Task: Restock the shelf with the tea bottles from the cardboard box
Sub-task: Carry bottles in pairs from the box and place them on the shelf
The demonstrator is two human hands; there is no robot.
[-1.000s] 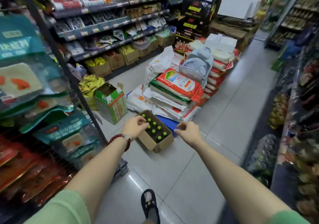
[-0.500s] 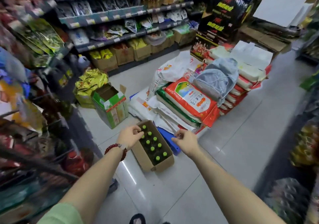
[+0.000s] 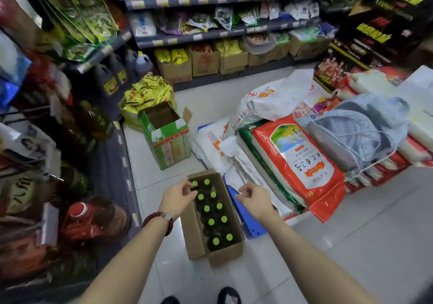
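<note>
An open cardboard box [image 3: 192, 233] stands on the tiled floor in front of me. Several dark tea bottles [image 3: 211, 222] with bright green caps stand upright in it, in two rows. My left hand [image 3: 177, 197], with a red bead bracelet on its wrist, hovers over the box's far left corner. Its fingers are loosely curled beside the farthest caps and hold nothing. My right hand [image 3: 254, 198] hangs just right of the box with its fingers loosely bent and nothing in them.
A green carton [image 3: 168, 144] with open flaps stands beyond the box. Stacked rice sacks [image 3: 297, 163] and a blue plastic piece [image 3: 246, 219] lie to the right. A shelf rack [image 3: 112, 163] with oil bottles lines the left. My shoes [image 3: 228, 295] show at the bottom edge.
The view has come closer to the box and tipped down. Both hands now sit lower over it, the left one nearer the far caps.
</note>
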